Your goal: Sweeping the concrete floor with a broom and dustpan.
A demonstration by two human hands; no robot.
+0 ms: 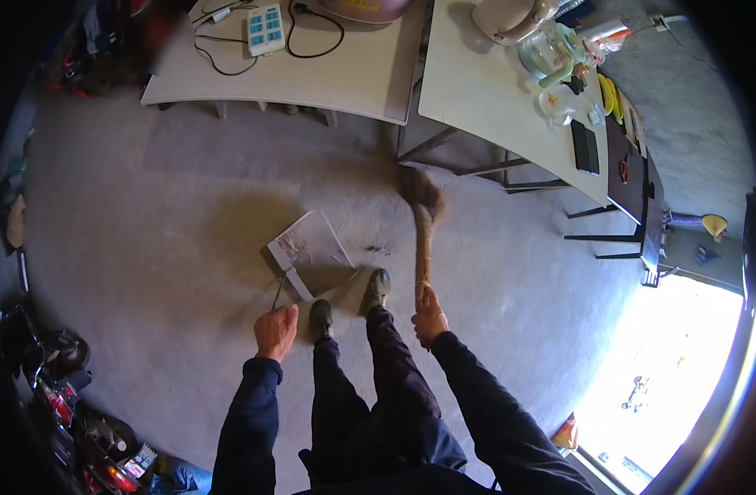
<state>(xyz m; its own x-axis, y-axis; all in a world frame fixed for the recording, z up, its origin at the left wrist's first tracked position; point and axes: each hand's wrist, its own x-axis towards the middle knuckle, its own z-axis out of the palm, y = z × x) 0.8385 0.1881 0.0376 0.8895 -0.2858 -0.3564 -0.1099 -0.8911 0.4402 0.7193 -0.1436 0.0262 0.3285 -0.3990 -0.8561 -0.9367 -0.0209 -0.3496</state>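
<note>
My left hand [276, 332] is closed on the thin handle [279, 292] of a dustpan. The pale, wide dustpan [322, 247] lies on the concrete floor ahead of my shoes, with brown debris inside it. In my right hand [430, 318] is the lower end of a short broom [423, 238]. Its brown, blurred head is at the far end, near the table frame and to the right of the dustpan. A small patch of dark debris [378, 249] lies on the floor between the dustpan and the broom.
Two pale tables [353, 93] [477, 93] stand ahead, bearing a power strip [266, 31], a kettle [508, 18] and a glass jug [542, 49]. Dark tables [625, 179] continue at right. A motorcycle [87, 427] stands at lower left. A bright doorway [669, 359] is at lower right.
</note>
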